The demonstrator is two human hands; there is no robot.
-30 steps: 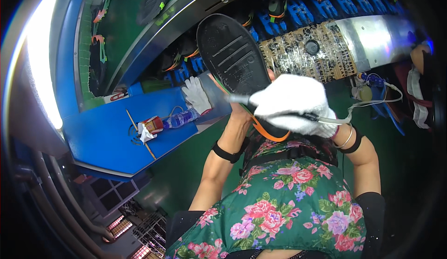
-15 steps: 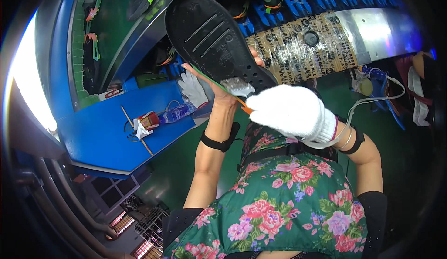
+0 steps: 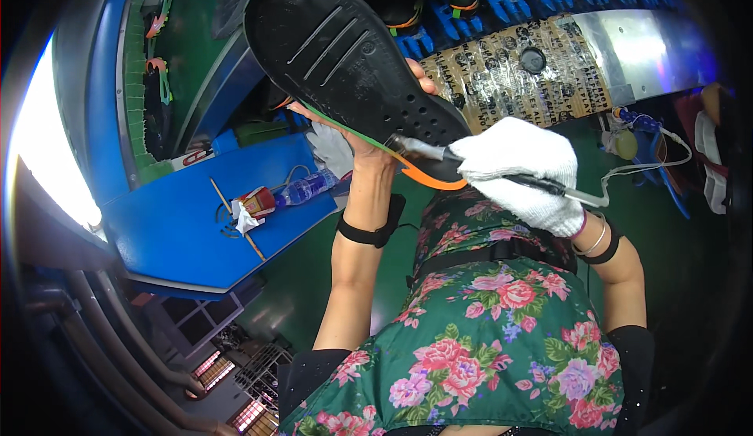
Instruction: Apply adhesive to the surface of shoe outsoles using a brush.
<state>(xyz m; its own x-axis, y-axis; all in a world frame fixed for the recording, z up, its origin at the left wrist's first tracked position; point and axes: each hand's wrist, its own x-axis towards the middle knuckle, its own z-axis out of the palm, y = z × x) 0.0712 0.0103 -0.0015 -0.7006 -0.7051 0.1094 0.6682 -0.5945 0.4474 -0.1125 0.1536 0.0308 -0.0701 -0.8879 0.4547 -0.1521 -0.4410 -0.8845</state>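
A large black shoe sole (image 3: 345, 52) with a green and orange edge is tilted up in front of me, showing grooves at its far end and small round holes at its near end. My bare left hand (image 3: 362, 144) grips it from below, fingertips showing past both edges. In my right hand (image 3: 522, 165), which wears a white knitted glove, is a brush (image 3: 423, 149) with a dark handle and a pale tube running off its back end. The bristles touch the sole's left edge, close to the orange part.
A blue side table (image 3: 172, 224) at left bears a plastic bottle (image 3: 306, 188), a red carton (image 3: 255, 202), a thin stick and a white glove (image 3: 333, 147). Beyond the sole run a taped cardboard-covered ledge (image 3: 518, 75) and a row of blue racks (image 3: 510, 1) with shoe parts.
The sole has shifted left and a little away from me. My right hand has turned and moved right, so the brush handle now shows; the bristles have moved slightly along the edge.
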